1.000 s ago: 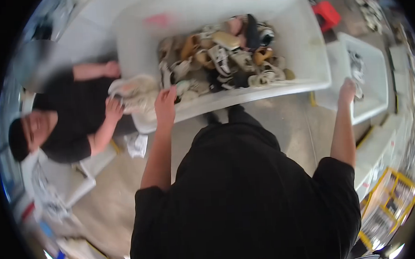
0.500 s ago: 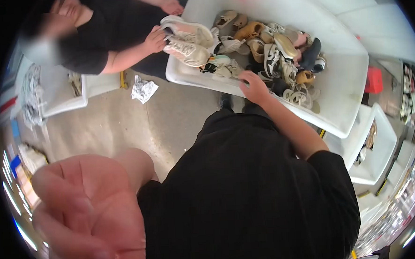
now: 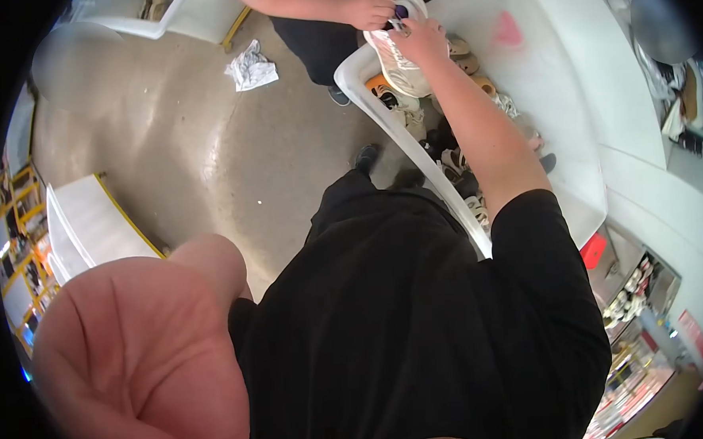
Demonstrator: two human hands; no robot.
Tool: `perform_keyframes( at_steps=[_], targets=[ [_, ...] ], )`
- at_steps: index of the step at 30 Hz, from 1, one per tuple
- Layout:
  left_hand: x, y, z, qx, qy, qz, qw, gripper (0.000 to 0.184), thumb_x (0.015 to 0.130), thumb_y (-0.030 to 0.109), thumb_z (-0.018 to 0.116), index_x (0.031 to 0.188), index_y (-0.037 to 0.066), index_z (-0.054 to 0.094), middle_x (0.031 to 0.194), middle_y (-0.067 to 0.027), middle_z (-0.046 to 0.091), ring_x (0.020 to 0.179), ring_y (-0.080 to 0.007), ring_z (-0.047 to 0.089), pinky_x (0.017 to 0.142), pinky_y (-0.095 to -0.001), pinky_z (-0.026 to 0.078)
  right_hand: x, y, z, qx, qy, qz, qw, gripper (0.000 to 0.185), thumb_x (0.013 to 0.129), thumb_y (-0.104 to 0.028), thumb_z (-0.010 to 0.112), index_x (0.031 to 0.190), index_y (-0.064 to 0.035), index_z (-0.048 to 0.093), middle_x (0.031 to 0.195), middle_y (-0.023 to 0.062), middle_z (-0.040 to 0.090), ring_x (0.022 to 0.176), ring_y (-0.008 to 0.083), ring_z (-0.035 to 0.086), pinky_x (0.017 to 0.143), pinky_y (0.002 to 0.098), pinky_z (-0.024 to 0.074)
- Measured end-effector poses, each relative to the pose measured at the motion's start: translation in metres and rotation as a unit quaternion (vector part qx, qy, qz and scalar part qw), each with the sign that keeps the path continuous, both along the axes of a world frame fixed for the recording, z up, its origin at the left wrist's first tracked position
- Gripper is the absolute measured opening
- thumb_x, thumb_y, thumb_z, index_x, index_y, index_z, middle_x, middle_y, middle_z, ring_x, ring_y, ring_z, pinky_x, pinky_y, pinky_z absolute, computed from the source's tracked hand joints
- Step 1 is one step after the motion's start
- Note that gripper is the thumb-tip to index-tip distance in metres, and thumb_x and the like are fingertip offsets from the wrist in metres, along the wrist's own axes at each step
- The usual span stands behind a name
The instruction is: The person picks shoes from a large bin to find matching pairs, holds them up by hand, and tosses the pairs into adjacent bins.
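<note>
My right hand reaches over the bin's near corner, its fingers closed at the collar of a pale sneaker with white laces. A co-worker's hand is at the same sneaker from the other side, and part of another co-worker's hand shows above it. Close to the camera at lower left is my left hand, palm toward me. Its fingers run out at the dark image edge, so their pose is hidden; nothing shows against the palm. Below the sneaker, several mixed shoes lie in the white bin, partly behind my right forearm.
Crumpled white paper lies on the concrete floor. Another white bin with a yellow edge stands at left, and one more at the top. A red box is beyond the bin's right end.
My right hand has moved from the bin's near rim up to the sneaker in the co-worker's hands. The view has turned; my left hand stays raised, its fingers now less visible.
</note>
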State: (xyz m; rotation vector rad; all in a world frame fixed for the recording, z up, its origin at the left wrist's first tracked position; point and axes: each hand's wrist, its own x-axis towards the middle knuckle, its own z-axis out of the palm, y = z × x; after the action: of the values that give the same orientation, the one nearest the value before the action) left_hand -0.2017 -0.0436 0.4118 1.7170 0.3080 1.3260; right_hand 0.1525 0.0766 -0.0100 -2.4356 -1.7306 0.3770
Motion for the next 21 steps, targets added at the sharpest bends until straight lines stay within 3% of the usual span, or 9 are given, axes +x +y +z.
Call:
perform_keyframes(
  at_steps=[1, 4, 7, 10, 13, 14, 16, 18, 21],
  targets=[
    [-0.003, -0.002, -0.001, -0.009, 0.004, 0.011, 1.000, 0.016, 0.096, 0.033, 0.061, 0.098, 0.024, 0.075, 0.095, 0.0072, 0.064, 0.069, -0.0133, 0.057, 0.073, -0.0260, 0.047, -0.002, 0.008, -0.004, -0.049, 0.015, -0.015, 0.999, 0.068, 0.088, -0.063, 0.060, 0.140, -0.0204, 0.064, 0.152, 0.0222, 0.047, 0.144, 0.0446, 0.037, 0.117, 0.0493, 0.0375],
    [-0.016, -0.004, -0.009, -0.032, 0.007, 0.032, 0.999, 0.015, 0.096, 0.034, 0.063, 0.097, 0.028, 0.077, 0.093, 0.0116, 0.064, 0.064, -0.0105, 0.056, 0.071, -0.0244, 0.047, -0.013, 0.024, -0.019, -0.065, -0.051, -0.047, 0.995, 0.073, 0.086, -0.064, 0.060, 0.140, -0.0143, 0.064, 0.150, 0.0234, 0.050, 0.147, 0.0438, 0.034, 0.118, 0.0482, 0.0369],
    [-0.039, 0.004, -0.049, 0.021, -0.052, 0.036, 0.998, 0.035, 0.094, 0.064, 0.059, 0.116, 0.040, 0.074, 0.109, 0.0259, 0.066, 0.094, -0.0036, 0.056, 0.083, -0.0324, 0.042, -0.017, 0.060, -0.043, -0.139, -0.030, -0.076, 0.987, 0.077, 0.089, -0.062, 0.053, 0.141, -0.0066, 0.063, 0.161, 0.0257, 0.035, 0.152, 0.0452, 0.027, 0.120, 0.0488, 0.0340],
    [-0.001, 0.005, -0.096, -0.033, -0.039, 0.046, 0.998, 0.040, 0.099, 0.064, 0.054, 0.126, 0.039, 0.069, 0.114, 0.0147, 0.069, 0.098, -0.0123, 0.060, 0.083, -0.0346, 0.043, -0.008, 0.063, -0.062, -0.163, -0.005, -0.115, 0.980, 0.078, 0.092, -0.059, 0.047, 0.142, -0.0013, 0.062, 0.164, 0.0278, 0.031, 0.154, 0.0449, 0.024, 0.122, 0.0481, 0.0289],
    [0.039, 0.007, -0.172, -0.136, -0.067, 0.141, 0.978, 0.030, 0.107, 0.034, 0.048, 0.117, 0.009, 0.062, 0.114, -0.0132, 0.068, 0.098, -0.0288, 0.065, 0.087, -0.0439, 0.051, 0.007, 0.057, -0.065, -0.072, 0.028, -0.163, 0.984, 0.073, 0.091, -0.055, 0.051, 0.137, 0.0008, 0.065, 0.146, 0.0267, 0.056, 0.154, 0.0425, 0.026, 0.122, 0.0485, 0.0286],
    [0.043, 0.021, -0.198, -0.136, -0.012, 0.151, 0.979, 0.022, 0.107, 0.017, 0.049, 0.119, 0.002, 0.061, 0.109, -0.0170, 0.069, 0.095, -0.0284, 0.066, 0.087, -0.0442, 0.053, 0.013, 0.062, -0.076, -0.058, 0.014, -0.165, 0.985, 0.071, 0.091, -0.054, 0.053, 0.134, 0.0007, 0.067, 0.140, 0.0247, 0.062, 0.153, 0.0409, 0.028, 0.121, 0.0489, 0.0296],
    [0.050, 0.026, -0.253, -0.313, 0.015, 0.154, 0.937, 0.019, 0.106, 0.011, 0.056, 0.122, 0.003, 0.062, 0.109, -0.0127, 0.071, 0.095, -0.0185, 0.065, 0.087, -0.0339, 0.052, 0.030, 0.073, -0.088, -0.126, -0.101, -0.024, 0.987, 0.059, 0.090, -0.049, 0.057, 0.125, -0.0032, 0.073, 0.136, 0.0219, 0.066, 0.143, 0.0395, 0.045, 0.115, 0.0491, 0.0396],
    [0.057, 0.019, -0.315, -0.441, 0.047, 0.141, 0.885, 0.021, 0.104, 0.009, 0.061, 0.124, 0.001, 0.062, 0.111, -0.0108, 0.072, 0.103, -0.0117, 0.065, 0.093, -0.0275, 0.050, 0.039, 0.059, -0.083, -0.146, -0.070, -0.028, 0.986, 0.053, 0.088, -0.041, 0.062, 0.127, -0.0066, 0.072, 0.141, 0.0191, 0.062, 0.142, 0.0371, 0.046, 0.114, 0.0467, 0.0424],
    [0.068, 0.001, -0.371, -0.501, 0.103, 0.128, 0.850, 0.025, 0.103, 0.009, 0.062, 0.127, 0.001, 0.062, 0.117, -0.0098, 0.071, 0.106, -0.0105, 0.064, 0.094, -0.0269, 0.050, 0.057, 0.023, -0.054, -0.182, -0.022, 0.022, 0.983, 0.046, 0.085, -0.031, 0.067, 0.125, -0.0099, 0.072, 0.146, 0.0161, 0.059, 0.137, 0.0351, 0.051, 0.110, 0.0448, 0.0472]
  ],
)
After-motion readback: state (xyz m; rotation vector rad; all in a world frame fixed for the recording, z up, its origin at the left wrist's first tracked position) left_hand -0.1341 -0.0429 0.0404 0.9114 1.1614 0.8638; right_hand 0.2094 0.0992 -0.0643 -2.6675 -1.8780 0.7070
